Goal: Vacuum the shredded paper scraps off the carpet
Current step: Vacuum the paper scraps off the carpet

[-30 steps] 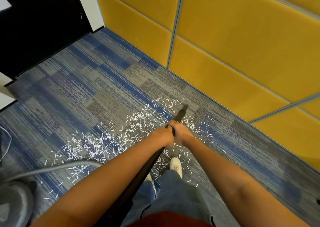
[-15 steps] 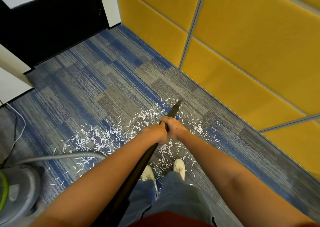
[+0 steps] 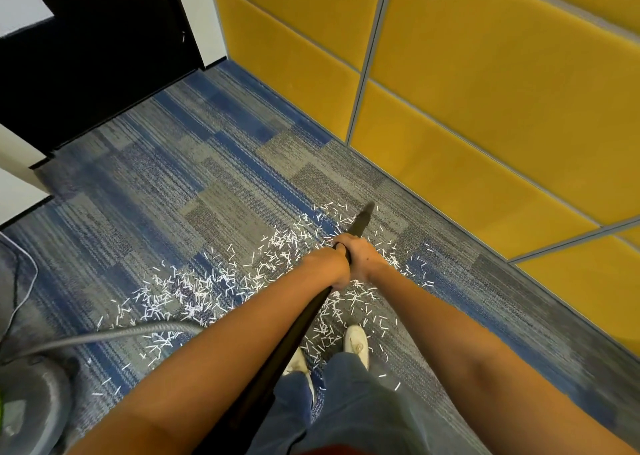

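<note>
White shredded paper scraps [image 3: 194, 291] lie scattered over the blue-grey carpet [image 3: 180, 184], from the left of my feet up past my hands. A black vacuum wand [image 3: 294, 330] runs up between my arms. Its narrow nozzle tip [image 3: 363, 217] points at the far edge of the scraps, near the wall. My left hand [image 3: 329, 264] grips the wand. My right hand [image 3: 362, 255] grips it just ahead, both side by side.
Yellow padded wall panels [image 3: 467, 90] run along the right. A black door [image 3: 104, 56] stands at the top left. The grey vacuum body [image 3: 31, 406] sits at the lower left, with its grey hose [image 3: 104, 335] across the scraps and a thin cord [image 3: 24, 281] nearby. My white shoes [image 3: 356, 343] stand among scraps.
The view has swung up and left, showing more of the door and wall. Both hands keep their grip on the wand, with the nozzle still at the far edge of the scraps.
</note>
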`<state>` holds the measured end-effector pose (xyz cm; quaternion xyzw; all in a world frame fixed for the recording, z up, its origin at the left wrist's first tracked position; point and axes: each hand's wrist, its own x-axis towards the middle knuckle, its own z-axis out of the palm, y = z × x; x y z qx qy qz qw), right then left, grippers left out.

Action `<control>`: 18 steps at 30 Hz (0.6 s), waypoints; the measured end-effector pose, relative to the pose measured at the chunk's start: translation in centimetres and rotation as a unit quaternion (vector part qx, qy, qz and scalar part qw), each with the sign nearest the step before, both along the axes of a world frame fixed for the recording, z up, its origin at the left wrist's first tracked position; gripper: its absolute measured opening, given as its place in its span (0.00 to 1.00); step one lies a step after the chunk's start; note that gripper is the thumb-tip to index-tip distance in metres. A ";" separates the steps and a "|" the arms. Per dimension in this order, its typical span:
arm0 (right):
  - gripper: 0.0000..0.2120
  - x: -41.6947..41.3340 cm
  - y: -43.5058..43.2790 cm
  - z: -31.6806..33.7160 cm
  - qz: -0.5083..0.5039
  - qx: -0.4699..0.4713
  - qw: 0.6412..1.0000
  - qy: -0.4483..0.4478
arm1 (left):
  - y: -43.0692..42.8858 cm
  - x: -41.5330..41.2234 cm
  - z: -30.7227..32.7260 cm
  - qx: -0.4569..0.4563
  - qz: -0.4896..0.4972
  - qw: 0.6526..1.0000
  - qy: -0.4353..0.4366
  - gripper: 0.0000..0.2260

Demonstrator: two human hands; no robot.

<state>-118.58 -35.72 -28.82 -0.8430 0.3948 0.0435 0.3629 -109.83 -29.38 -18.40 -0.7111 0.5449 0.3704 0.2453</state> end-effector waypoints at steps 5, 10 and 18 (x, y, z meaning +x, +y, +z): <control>0.15 -1.0 -0.9 -0.3 0.003 0.007 1.000 0.011 | -1.4 -0.9 -0.2 0.010 -0.031 0.999 -0.006 0.37; 0.16 -2.4 -1.2 -0.2 -0.011 0.001 1.000 0.004 | -2.2 -2.6 -0.5 -0.001 -0.032 0.999 -0.015 0.36; 0.16 -6.5 -0.6 -0.2 -0.056 -0.015 0.998 0.024 | -2.4 -5.5 0.0 -0.004 -0.099 0.995 0.000 0.35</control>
